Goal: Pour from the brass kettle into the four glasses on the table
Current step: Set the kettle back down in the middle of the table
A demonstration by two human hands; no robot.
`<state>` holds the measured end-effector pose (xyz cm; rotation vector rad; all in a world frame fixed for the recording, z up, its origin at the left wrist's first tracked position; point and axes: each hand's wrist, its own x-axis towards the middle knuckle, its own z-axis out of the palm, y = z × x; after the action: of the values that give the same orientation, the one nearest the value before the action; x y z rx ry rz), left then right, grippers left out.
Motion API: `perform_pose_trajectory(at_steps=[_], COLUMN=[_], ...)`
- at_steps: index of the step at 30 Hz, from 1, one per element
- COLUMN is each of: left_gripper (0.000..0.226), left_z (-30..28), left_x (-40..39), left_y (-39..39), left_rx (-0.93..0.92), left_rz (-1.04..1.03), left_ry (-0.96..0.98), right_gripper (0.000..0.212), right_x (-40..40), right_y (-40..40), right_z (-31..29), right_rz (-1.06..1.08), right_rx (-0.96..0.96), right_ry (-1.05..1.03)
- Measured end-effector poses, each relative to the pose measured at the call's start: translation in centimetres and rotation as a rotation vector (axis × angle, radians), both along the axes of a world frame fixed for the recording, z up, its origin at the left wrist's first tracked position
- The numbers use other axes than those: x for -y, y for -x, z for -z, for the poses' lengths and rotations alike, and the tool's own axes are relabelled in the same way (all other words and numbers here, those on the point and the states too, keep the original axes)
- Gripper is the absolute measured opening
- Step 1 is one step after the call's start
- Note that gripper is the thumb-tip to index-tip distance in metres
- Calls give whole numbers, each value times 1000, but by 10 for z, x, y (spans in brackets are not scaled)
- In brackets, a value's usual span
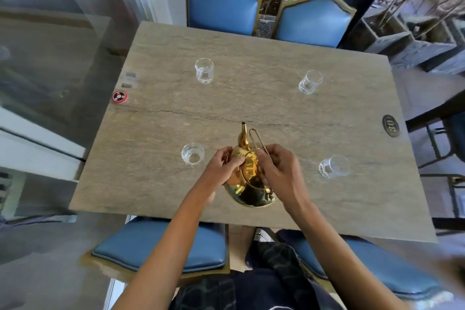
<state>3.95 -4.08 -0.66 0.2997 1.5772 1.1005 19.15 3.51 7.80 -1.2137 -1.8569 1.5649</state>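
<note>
Overhead, field view:
Kettle: brass kettle (247, 184) sits on the stone table (327, 133), near edge, centre, between the two near glasses.
Kettle axis: long axis runs near to far; spout (243, 133) points away from the person, toward the far side.
Handle: wire handle (256, 141) is tipped forward and to the right of the spout.
Left hand: left hand (221, 166) rests on the kettle's left shoulder, fingers curled against the lid area; whether it grips anything I cannot tell.
Right hand: right hand (279, 171) has fingertips pressed together, pinching the handle wire near its base.
Glasses: far-left glass (204, 70), far-right glass (310, 82), near-left glass (192, 154), near-right glass (333, 166); all upright, apart from the kettle.
Markings: oval dark plaque (390, 125) at right edge, writing too blurred to read; round red disc (119, 97) at left edge, white pattern, no legible text.
Seating: blue chairs (222, 5) beyond the far edge.
</note>
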Motion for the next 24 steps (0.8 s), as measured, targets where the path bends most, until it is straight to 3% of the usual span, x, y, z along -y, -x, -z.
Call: perform_pose_trajectory(at_steps=[2, 6, 12, 18, 24], left_gripper=[86, 85, 53, 80, 48], left_z=[1, 4, 12, 30, 45], left_x=[-10, -29, -54, -68, -84], left_y=[-8, -25, -39, -37, -36], left_rx=[14, 35, -24, 26, 58], left_rz=[10, 0, 46, 87, 5], left_ry=[7, 61, 134, 325, 356], right_gripper=[17, 17, 25, 17, 18], right_x=[-8, -22, -42, -59, -76], right_y=[-10, -26, -35, -24, -3], right_z=[1, 5, 26, 53, 78], right_rz=[21, 69, 139, 187, 207], right_rx=[-4, -20, 52, 46, 114], right_ry=[2, 46, 90, 184, 201])
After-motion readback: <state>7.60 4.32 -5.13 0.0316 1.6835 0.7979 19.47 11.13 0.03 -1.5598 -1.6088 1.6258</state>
